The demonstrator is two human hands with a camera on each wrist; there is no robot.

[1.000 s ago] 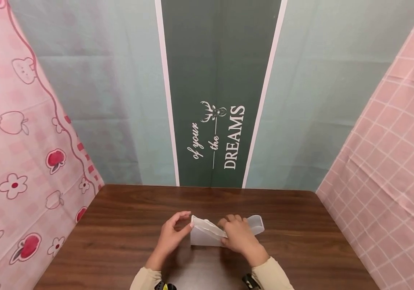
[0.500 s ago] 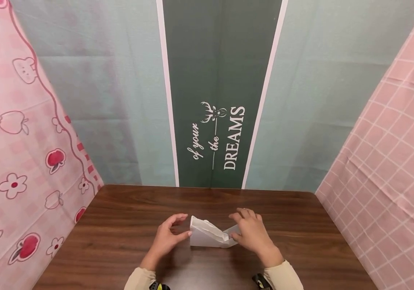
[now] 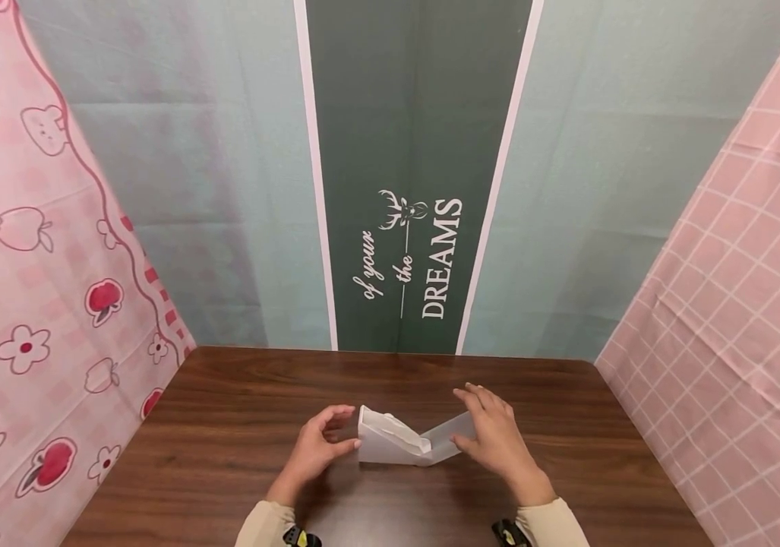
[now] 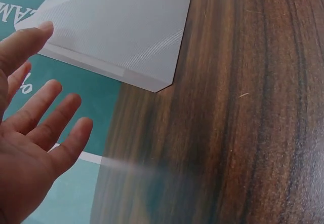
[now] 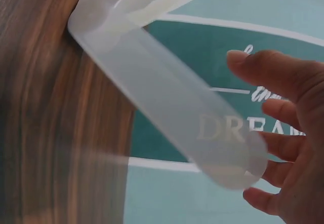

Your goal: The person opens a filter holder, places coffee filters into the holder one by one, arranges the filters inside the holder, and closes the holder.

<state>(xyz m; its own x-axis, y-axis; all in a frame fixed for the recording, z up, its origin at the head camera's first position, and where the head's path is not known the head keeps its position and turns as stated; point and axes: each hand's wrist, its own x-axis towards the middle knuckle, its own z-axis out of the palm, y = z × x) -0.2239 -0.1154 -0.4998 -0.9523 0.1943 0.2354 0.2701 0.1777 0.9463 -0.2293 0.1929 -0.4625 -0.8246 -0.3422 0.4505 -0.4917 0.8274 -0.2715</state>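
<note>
A translucent white plastic box (image 3: 383, 450) stands on the table, with its slanted lid (image 3: 446, 439) swung out to the right. Something white and thin, perhaps folded sheets (image 3: 399, 431), shows along the slanted opening. At the box's left end is my left hand (image 3: 317, 447), fingers spread, the thumb against or just beside the wall; the left wrist view has that thumb across the box's edge (image 4: 116, 31). My right hand (image 3: 497, 441) is held with loosely bent fingers around the lid's outer end. In the right wrist view its fingertips lie close to the lid (image 5: 167, 102); contact is unclear.
The dark wooden table (image 3: 239, 395) extends around the box. A green printed cloth (image 3: 396, 152) hangs behind it. Pink patterned cloths rise at the left (image 3: 68, 304) and right (image 3: 738, 319).
My right hand has moved right, off the box's slanted opening and along the lid, uncovering the hinge area. The lid looks raised a little less. The left hand has drawn back slightly.
</note>
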